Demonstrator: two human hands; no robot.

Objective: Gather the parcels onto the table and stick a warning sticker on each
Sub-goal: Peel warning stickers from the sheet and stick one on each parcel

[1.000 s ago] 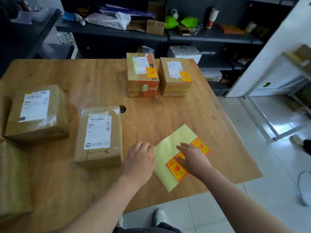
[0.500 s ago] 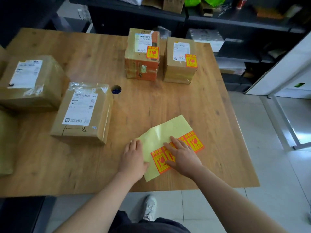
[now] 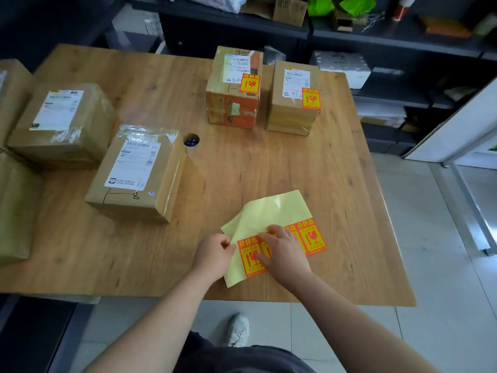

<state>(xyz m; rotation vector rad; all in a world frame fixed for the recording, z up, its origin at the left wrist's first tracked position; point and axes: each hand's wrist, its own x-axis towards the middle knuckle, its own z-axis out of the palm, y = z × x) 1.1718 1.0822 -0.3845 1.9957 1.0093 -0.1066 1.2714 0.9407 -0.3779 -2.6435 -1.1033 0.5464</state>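
We find the sticker sheet (image 3: pixel 265 211) lying near the front edge of the bench (image 3: pixel 336 184), its left edge pinched in the grip of the left hand (image 3: pixel 213 255). The right hand (image 3: pixel 283 254) rests fingers-down on the red stickers (image 3: pixel 312 236), grasping nothing we can confirm. Two stickered boxes (image 3: pixel 234 87) stand at the back edge; two unstickered boxes (image 3: pixel 137 170) sit toward the left edge.

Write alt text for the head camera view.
Two bare hands work a yellow sticker sheet on a wooden table: left hand pinches its edge, right hand presses the red stickers. Two far parcels carry stickers; the nearer parcels show none.
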